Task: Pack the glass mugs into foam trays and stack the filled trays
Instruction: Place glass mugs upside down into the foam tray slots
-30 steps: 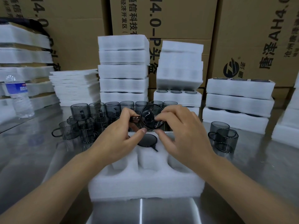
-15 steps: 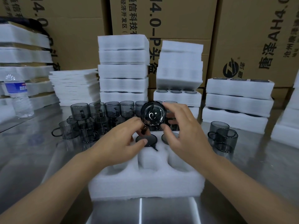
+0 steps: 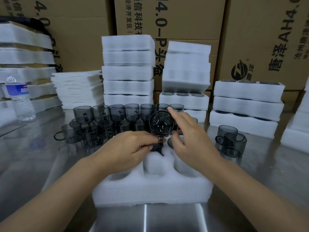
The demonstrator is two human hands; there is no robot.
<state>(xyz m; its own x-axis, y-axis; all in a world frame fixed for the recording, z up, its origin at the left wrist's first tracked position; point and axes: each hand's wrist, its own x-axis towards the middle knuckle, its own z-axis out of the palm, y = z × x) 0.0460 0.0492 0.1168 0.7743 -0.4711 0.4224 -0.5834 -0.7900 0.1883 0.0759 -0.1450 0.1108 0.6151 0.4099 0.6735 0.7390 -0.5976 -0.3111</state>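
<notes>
1. Fingers (image 3: 148, 138) of the left hand (image 3: 127, 148): curled, pinching the handle (image 3: 160, 139) of a smoky-grey glass mug (image 3: 161, 123) from below.
2. Right hand (image 3: 192, 141): index finger laid over the mug's upper rim, thumb against its lower right side. The mug is gripped between them.
3. Glass mug: held in the air on its side, mouth toward the camera and handle pointing down, above the far row of the foam tray (image 3: 150, 190).
4. Foam tray: white, lying on the steel worktop (image 3: 33, 164) directly before the person, with its near pockets open.
   - In the far row, the dark round top of a seated mug (image 3: 171, 142) shows just beside the right thumb.
   - A second dark shape lies under the left fingers, too hidden to identify.
5. Loose mugs (image 3: 107, 118): a close cluster behind the tray, left of centre.
6. Two further mugs (image 3: 230, 141): right of the tray, standing together, apart from the cluster.
7. Stacked trays (image 3: 127, 72): white columns at the back of the worktop, dark mug rims visible in several. A lower stack (image 3: 247, 104) stands at right.
8. Thin foam sheets (image 3: 78, 87): piled left of the tallest column.
9. Water bottle (image 3: 20, 99): upright at far left.
10. Cardboard cartons (image 3: 167, 19): printed, forming the backdrop.
</notes>
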